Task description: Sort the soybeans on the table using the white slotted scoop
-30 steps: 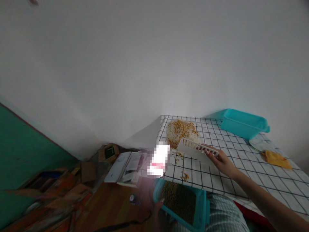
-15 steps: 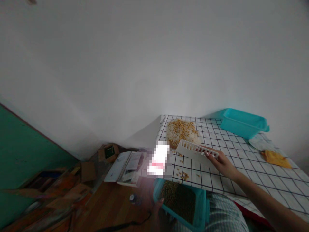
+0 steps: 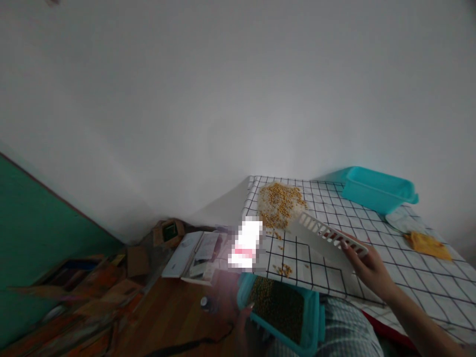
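While the right hand [image 3: 368, 262] grips one end, the white tray [image 3: 316, 239] points at the bean heap [image 3: 279, 204]

As the tray's long side runs away from the right hand, up and to the left, its far end comes to the near right edge of the heap; whether it touches the beans or sits just over them, I cannot tell. The right hand pinches the near end, thumb on the slotted side, other fingers mostly hidden behind; the tray looks tipped. The bean heap (yellow beans mixed with something pale) lies on the far left part of the checked bench [image 3: 372, 225]; some loose beans [image 3: 285, 270] lie closer, by the front edge. The left hand [image 3: 244, 318] is lower, in front of the bench; its thumb is on the left rim of a teal tub [image 3: 311, 320], but it is too dark and blurry to tell how its fingers sit. With the tray, the right hand has the longer reach to the heap; the tub is nearer the left hand. Off to the right, well apart, are a teal bin [image 3: 374, 196] and a yellow cloth [image 3: 429, 245].
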`<state>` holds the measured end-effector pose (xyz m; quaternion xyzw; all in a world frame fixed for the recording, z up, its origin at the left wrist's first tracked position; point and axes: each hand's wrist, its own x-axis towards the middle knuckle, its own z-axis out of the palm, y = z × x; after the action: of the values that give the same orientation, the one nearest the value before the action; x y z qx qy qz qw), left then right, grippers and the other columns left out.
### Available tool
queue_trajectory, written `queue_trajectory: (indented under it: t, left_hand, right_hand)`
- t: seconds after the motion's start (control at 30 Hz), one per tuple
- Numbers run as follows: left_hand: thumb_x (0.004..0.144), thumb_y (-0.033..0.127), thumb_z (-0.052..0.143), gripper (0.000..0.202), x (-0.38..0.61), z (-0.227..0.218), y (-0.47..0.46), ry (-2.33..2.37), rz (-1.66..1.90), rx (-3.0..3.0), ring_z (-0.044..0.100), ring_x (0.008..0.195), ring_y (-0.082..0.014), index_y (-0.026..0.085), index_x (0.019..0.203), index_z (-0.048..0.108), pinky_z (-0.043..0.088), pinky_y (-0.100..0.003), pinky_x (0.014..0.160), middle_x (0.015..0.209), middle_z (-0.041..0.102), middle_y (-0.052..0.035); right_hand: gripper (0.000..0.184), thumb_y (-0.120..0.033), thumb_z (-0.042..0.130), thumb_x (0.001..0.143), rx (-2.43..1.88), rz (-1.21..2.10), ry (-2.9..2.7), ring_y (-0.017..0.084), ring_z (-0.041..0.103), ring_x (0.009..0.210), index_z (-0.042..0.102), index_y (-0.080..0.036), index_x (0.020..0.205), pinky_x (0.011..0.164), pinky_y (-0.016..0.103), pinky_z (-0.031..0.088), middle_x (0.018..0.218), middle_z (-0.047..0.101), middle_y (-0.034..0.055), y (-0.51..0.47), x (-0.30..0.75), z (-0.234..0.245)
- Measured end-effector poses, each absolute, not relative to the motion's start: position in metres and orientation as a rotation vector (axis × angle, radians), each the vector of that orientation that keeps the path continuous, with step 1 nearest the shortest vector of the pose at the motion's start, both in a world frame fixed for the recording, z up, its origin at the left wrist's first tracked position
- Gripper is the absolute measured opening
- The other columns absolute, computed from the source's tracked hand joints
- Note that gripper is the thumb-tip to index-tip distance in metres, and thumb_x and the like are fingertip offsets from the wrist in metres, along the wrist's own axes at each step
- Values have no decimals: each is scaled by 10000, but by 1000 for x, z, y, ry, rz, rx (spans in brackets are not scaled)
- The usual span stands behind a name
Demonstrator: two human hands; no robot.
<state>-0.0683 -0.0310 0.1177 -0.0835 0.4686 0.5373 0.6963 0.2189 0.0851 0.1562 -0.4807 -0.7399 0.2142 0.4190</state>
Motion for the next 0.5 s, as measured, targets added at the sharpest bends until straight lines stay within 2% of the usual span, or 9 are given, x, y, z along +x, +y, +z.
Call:
queue_trajectory:
  t: [0.13, 0.23, 0.37, 0.5]
  left_hand:
    - [842, 338, 595, 302, -69, 118, -29, 1039, 1203, -179, 614, 938, -219, 217, 1119, 590, 546, -378, 717, 1096, 625, -74]
    - [856, 349, 574, 301, -68, 118, -28, 1033, 1205, -173, 618, 881, -195, 192, 1112, 589, 547, -363, 698, 1069, 628, -72]
    - [856, 344, 575, 282, -68, 112, -30, 1026, 1206, -166, 623, 860, -188, 186, 1088, 598, 546, -359, 692, 1038, 639, -67]
    - [865, 356, 558, 276, -70, 103, -34, 1017, 1220, -167, 625, 846, -181, 177, 1070, 602, 545, -366, 706, 1026, 648, -70]
  right_hand:
    - [382, -332, 464, 941, -1258, 469, -1952, 298, 668, 1034, 556, -302, 1311, 825, 388, 570, 1202, 680, 45, 60, 227, 152]
    - [434, -292, 452, 940, -1223, 453, -2042, 280, 695, 970, 486, -320, 1372, 755, 357, 591, 1237, 659, 48, 45, 217, 149]
    - [541, -212, 433, 939, -1112, 430, -2176, 257, 661, 1060, 344, -360, 1452, 831, 355, 578, 1332, 589, 40, 32, 194, 146]
    - [560, -143, 376, 949, -920, 355, -2295, 220, 616, 1143, 291, -296, 1481, 877, 340, 562, 1360, 564, 68, 32, 173, 146]
